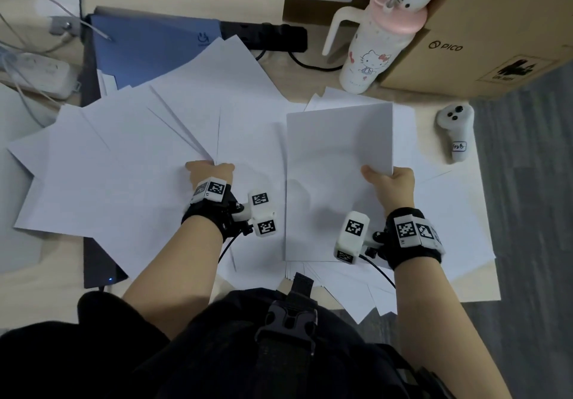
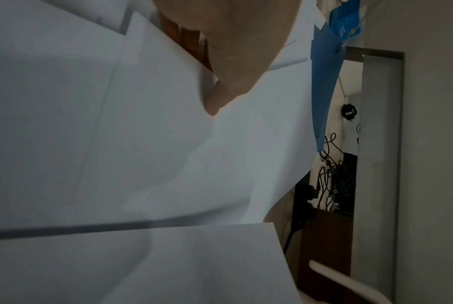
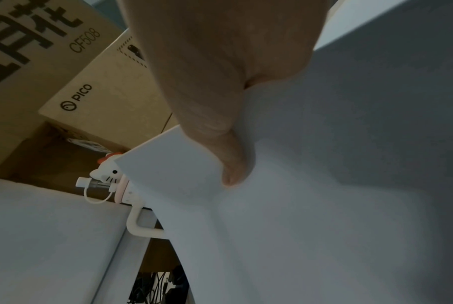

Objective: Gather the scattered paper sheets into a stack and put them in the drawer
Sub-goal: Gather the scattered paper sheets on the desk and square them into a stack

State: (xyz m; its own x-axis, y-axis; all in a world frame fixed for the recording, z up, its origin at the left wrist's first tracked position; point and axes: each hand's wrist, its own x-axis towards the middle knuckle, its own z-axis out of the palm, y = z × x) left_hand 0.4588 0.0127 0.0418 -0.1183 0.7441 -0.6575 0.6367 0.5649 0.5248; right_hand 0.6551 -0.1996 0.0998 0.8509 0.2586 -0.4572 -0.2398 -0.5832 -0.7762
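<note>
Two hands work among the white paper: the left hand (image 1: 212, 171) pinches a fanned bunch of sheets (image 1: 173, 110) left of the bottle (image 1: 376, 42), and the right hand (image 1: 392, 181) grips one flat stack (image 1: 339, 150) below it. Many loose sheets (image 1: 449, 212), too overlapped to count, cover the counter (image 1: 46, 277) around one white controller (image 1: 455, 129) and one cardboard box (image 1: 483, 32) beside the bottle.

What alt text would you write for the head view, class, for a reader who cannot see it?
Seen from above, a person's left hand grips a fan of white sheets while the right hand holds a neater stack of sheets over a paper-strewn desk. A cartoon-cat bottle and cardboard box stand behind.
</note>
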